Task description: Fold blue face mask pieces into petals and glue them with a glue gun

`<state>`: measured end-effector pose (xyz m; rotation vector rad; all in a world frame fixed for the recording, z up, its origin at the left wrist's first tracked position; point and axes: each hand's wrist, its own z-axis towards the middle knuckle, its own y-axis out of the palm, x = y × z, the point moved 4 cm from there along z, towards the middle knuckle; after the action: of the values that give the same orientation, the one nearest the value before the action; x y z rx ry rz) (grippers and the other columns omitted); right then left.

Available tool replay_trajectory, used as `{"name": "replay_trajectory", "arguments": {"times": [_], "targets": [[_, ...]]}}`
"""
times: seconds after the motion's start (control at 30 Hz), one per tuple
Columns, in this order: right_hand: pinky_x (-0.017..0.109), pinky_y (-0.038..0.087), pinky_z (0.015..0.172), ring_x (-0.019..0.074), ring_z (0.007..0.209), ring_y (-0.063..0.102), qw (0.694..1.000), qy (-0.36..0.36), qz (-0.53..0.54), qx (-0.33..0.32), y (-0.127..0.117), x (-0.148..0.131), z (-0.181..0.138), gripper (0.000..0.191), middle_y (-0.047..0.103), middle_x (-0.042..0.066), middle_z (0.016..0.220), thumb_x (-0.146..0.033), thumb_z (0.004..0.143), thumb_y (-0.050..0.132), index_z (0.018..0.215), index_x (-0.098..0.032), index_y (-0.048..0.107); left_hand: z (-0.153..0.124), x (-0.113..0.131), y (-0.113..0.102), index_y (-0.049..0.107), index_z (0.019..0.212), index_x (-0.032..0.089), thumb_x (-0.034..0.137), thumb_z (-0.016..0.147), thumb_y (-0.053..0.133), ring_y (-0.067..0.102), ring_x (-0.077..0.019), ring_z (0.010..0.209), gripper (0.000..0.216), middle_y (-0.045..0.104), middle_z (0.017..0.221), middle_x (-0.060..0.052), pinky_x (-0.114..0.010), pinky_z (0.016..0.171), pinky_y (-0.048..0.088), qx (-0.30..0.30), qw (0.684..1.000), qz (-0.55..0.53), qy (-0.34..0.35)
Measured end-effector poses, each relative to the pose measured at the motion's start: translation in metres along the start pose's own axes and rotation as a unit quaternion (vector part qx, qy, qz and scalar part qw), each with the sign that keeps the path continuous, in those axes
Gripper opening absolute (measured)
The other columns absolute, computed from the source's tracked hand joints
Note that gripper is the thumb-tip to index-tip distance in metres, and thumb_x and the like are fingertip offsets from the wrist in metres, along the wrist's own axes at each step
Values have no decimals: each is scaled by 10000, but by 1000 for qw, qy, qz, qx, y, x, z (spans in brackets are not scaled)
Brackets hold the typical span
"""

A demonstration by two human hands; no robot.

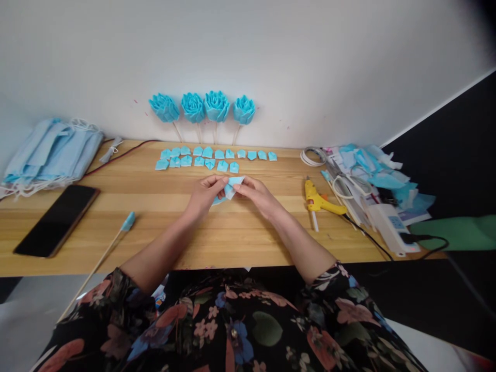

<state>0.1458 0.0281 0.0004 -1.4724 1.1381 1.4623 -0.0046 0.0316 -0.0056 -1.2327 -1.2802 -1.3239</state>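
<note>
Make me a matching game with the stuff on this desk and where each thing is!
Things:
1. phone
2. glue gun
3. blue flowers
4. folded blue piece

Places:
A. leaning against the wall
B. held in both hands
C. flat on the desk's left side
D. lying right of the hands

Pairs: 1-C, 2-D, 3-A, 4-B
</note>
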Motion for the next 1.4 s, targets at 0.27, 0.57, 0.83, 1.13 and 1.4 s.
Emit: {"name": "replay_trajectory", "arguments": {"times": [0.27, 0.57, 0.83, 1.13, 1.4], "targets": [[343, 475, 822, 162, 802, 616, 1000, 3, 5, 24, -1, 3, 1, 191, 686, 12, 811, -340, 740, 669, 827, -175, 635, -1, -1, 2, 662, 640, 173, 438, 738, 704, 466, -95, 527, 286, 539, 539, 21, -241, 556, 400, -15, 1000, 18, 4], [321, 472, 789, 170, 813, 618, 1000, 5, -7, 29, 0, 0, -1, 249, 695, 11, 813, -403, 749, 678, 846, -175, 661, -1, -2, 1, 670, 645, 173, 435, 738, 704, 473, -97, 531, 280, 546, 549, 19, -243, 558, 409, -7, 1000, 18, 9], [331, 460, 812, 171, 820, 602, 999, 0, -14, 34, 0, 3, 1, 234, 685, 10, 820, -338, 685, 706, 841, -173, 649, -2, -1, 2, 667, 621, 175, 417, 743, 710, 472, -92, 538, 274, 550, 551, 19, -237, 560, 410, -8, 1000, 14, 12], [262, 351, 646, 109, 626, 422, 991, -63, -93, 70, -12, -8, 1, 203, 451, -56, 649, -334, 741, 618, 666, -197, 489, 0, -7, 4, 689, 679, 171, 425, 725, 714, 471, -93, 528, 259, 589, 579, 5, -236, 541, 388, -31, 999, 32, -15], [256, 350, 640, 111, 643, 439, 990, -67, -112, 45, -9, -9, 1, 235, 486, -44, 667, -377, 781, 616, 686, -189, 514, -2, 0, 5, 632, 616, 169, 412, 679, 742, 432, -81, 519, 274, 543, 555, 27, -226, 526, 353, -38, 998, 50, -5]]}}
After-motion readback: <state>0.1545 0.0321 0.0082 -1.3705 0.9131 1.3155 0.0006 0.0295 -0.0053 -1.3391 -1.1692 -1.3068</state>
